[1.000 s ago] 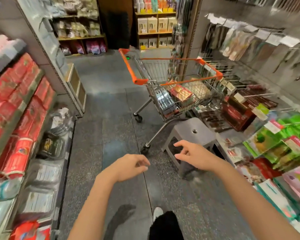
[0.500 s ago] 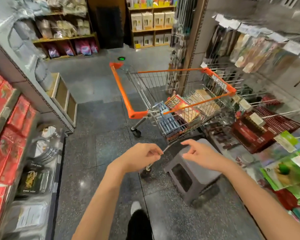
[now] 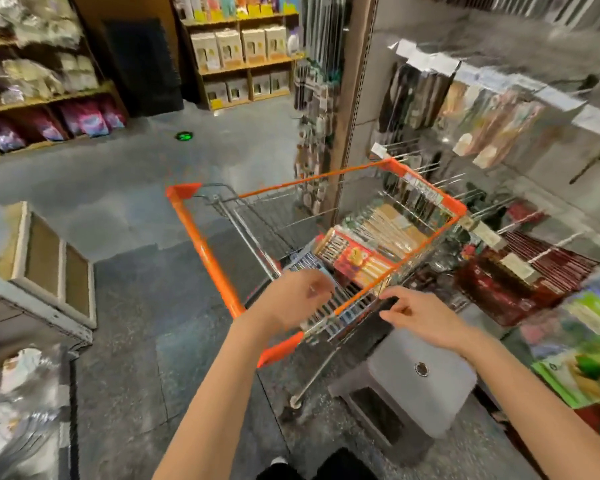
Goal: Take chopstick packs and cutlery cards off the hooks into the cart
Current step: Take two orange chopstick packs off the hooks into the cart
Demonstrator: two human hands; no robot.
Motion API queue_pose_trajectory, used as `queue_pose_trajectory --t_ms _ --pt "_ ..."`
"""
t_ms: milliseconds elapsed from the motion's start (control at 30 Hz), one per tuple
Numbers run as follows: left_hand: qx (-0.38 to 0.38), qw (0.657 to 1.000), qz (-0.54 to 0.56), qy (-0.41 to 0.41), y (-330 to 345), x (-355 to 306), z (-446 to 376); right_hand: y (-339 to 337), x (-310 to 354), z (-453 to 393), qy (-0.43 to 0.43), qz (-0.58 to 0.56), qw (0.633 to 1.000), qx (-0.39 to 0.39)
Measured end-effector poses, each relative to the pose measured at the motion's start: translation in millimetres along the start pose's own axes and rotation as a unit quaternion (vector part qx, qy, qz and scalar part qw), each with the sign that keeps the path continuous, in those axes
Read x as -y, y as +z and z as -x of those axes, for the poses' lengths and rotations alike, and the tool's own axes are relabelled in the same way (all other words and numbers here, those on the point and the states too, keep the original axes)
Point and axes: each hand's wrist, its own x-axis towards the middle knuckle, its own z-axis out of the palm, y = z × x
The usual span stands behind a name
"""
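Blurring hides whether hands [image 3: 293,299] touch the cart [image 3: 201,242].

Cart [image 3: 201,244] at frame centre, packs [image 3: 357,258] piled inside its basket. Stool [image 3: 420,382] just below and right of cart, lower centre-right. Left hand [image 3: 288,301] and right hand [image 3: 420,315] over the near rim, side by side, apart. Hooks [image 3: 548,244] with hanging packs along right edge, beside cart. Shelves [image 3: 243,60] at upper centre, behind cart; more shelving down left edge.
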Motion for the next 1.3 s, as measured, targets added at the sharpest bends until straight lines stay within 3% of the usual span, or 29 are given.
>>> queue_pose_trajectory --t_ms 200,500,667,833,933,1133,1300 --pt "0.012 0.999 0.028 -0.019 -13 32 -64 -7 -4 -72 0.022 -0.034 0.999 0.014" --pt "-0.022 0.982 0.112 -0.153 12 76 -157 -21 -36 -221 0.027 -0.017 0.997 0.064" --pt "-0.056 0.954 0.178 -0.236 48 96 -208 -14 -76 -292 0.094 -0.015 0.992 0.081" --pt "-0.04 0.93 0.23 -0.285 77 115 -238 5 -112 -350 0.188 0.058 0.973 0.117" --pt "-0.034 0.911 0.256 -0.321 86 132 -251 20 -125 -373 0.237 0.066 0.965 0.091" --pt "-0.001 0.884 0.261 -0.388 106 168 -256 50 -150 -398 0.245 0.209 0.942 0.095" --pt "-0.051 0.856 0.328 -0.395 117 167 -255 64 -159 -399 0.216 0.295 0.925 0.102"
